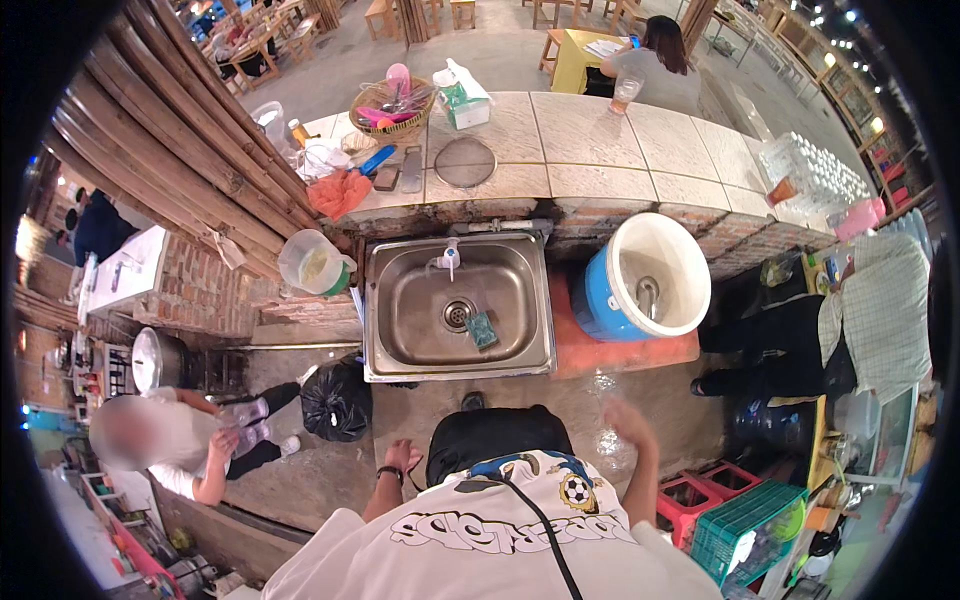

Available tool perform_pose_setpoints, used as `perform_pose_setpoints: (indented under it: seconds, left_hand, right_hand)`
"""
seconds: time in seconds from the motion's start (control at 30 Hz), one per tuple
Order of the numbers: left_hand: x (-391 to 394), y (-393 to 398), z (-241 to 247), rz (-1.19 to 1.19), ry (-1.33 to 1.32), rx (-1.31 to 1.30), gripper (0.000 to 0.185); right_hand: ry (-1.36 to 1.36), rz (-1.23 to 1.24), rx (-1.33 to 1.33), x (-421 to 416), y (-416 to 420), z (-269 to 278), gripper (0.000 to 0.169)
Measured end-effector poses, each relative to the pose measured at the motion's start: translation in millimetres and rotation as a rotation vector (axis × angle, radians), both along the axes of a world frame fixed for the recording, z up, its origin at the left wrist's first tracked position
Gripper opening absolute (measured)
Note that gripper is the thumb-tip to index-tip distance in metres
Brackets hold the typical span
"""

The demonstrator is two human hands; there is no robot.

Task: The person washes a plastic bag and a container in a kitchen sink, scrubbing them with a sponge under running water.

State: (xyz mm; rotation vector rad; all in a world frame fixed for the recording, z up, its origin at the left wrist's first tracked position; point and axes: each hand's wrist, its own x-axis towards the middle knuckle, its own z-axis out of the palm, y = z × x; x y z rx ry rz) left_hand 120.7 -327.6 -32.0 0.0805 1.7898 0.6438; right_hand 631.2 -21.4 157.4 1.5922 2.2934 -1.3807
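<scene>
My left hand [403, 454] hangs beside my left thigh with a dark band at the wrist. Nothing is in it, and its fingers are loosely apart. Out to the right, my right hand [628, 421] is raised over the wet floor. It is blurred, and nothing shows in its fingers. Before me is a stainless steel sink [459, 367] with a small white-and-blue tap [450, 256] at its back. A green scouring sponge [481, 331] lies in the basin beside the drain [457, 315].
A blue bucket [596, 292] with a white rim stands on the red ledge [622, 360]. A black rubbish bag [337, 401] is left of the sink. Red stools [686, 499] and a green crate [742, 525] are behind right. People are at left [187, 442] and right [885, 315].
</scene>
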Motion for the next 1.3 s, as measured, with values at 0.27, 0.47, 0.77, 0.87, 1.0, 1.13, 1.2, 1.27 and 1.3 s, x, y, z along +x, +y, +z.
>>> perform_pose_setpoints:
  seconds: [0.27, 0.47, 0.77, 0.87, 1.0, 1.13, 1.2, 1.27, 1.3]
  left_hand:
    - [19.1, -40.4, 14.1, 0.282, -0.068, -0.195, 0.034]
    - [53.8, -64.9, 55.5, 0.173, 0.226, -0.281, 0.045]
    - [167.4, -129.4, 142.1, 0.824, -0.064, -0.275, 0.036]
    - [189.7, -141.3, 146.3, 1.025, -0.223, -0.257, 0.032]
    - [181.2, -138.6, 146.3, 0.737, -0.047, -0.293, 0.034]
    - [139.5, -109.7, 162.5, 0.645, 0.036, -0.345, 0.041]
    - [111.5, -91.0, 167.8, 0.561, 0.099, -0.371, 0.043]
    - [90.5, -74.4, 166.1, 0.629, 0.111, -0.323, 0.045]
    - [81.1, -66.9, 162.3, 0.625, 0.101, -0.313, 0.043]
  right_hand:
    - [0.607, -0.37, 0.21, -126.1, 351.3, 133.4, 0.043]
    - [0.642, -0.671, 0.216, -146.0, 647.5, 68.3, 0.057]
    - [0.453, -0.937, 0.437, -182.0, 821.6, 27.4, 0.138]
    - [0.422, -0.935, 0.486, -188.7, 834.5, 14.7, 0.127]
    - [0.579, -0.817, 0.436, -197.2, 834.9, 14.1, 0.11]
    - [0.597, -0.828, 0.609, -214.8, 793.1, 44.6, 0.092]
    - [0.278, -0.893, 0.805, -224.8, 755.2, 67.8, 0.083]
    - [0.352, -0.698, 0.939, -229.1, 704.1, 87.0, 0.074]
    - [0.381, -0.591, 1.007, -228.3, 673.9, 94.4, 0.069]
